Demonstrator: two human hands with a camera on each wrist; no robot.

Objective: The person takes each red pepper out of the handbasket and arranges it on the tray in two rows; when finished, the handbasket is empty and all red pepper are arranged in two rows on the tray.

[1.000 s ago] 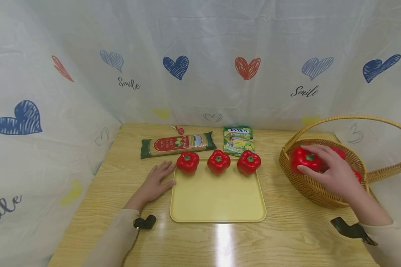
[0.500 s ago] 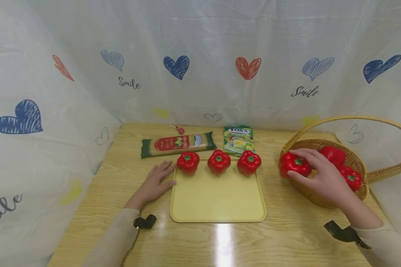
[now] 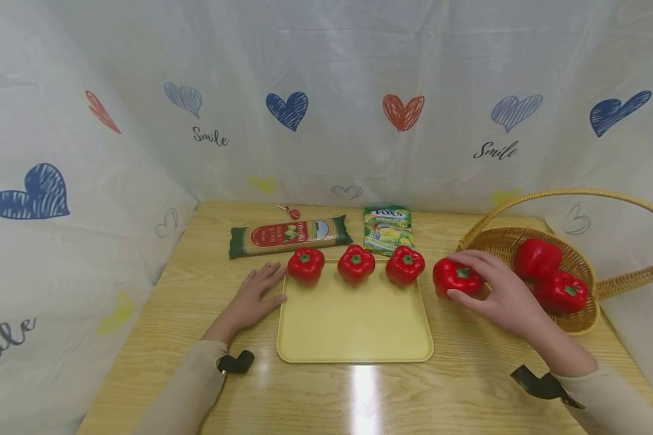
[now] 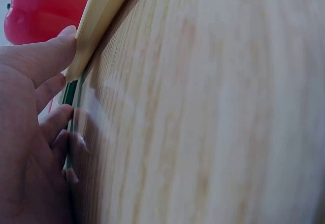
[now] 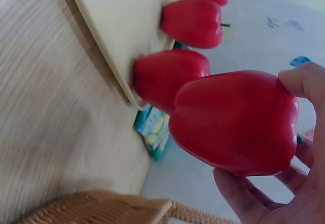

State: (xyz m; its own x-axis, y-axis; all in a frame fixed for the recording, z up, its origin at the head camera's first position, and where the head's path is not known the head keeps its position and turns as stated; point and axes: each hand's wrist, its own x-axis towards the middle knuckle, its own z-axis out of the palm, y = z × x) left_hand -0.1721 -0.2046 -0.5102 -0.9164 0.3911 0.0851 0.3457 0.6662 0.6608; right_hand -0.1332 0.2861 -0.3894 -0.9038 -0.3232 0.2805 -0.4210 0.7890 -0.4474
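My right hand (image 3: 497,290) grips a red bell pepper (image 3: 457,277) between thumb and fingers, above the table just left of the wicker basket (image 3: 495,241). In the right wrist view the held pepper (image 5: 236,122) hangs clear of the tabletop, overlapping a pepper on the tray. Three red bell peppers (image 3: 356,264) stand in a row along the far edge of the yellow tray (image 3: 354,320). My left hand (image 3: 254,296) lies with fingers extended at the tray's left edge; its thumb touches the rim (image 4: 94,31). Two more peppers (image 3: 560,292) lie inside the basket.
Behind the tray lie an Olivoilà pasta packet (image 3: 291,235) and a green Fox's candy bag (image 3: 388,231). A small lollipop (image 3: 292,212) is near the back edge. The basket's tall arched handle (image 3: 571,192) rises at the right. A white curtain with hearts (image 3: 326,133) closes off the back.
My right hand has lifted the bell pepper out of the basket and carried it left, toward the tray. The two peppers left in the basket have come into view. The left hand stays put.
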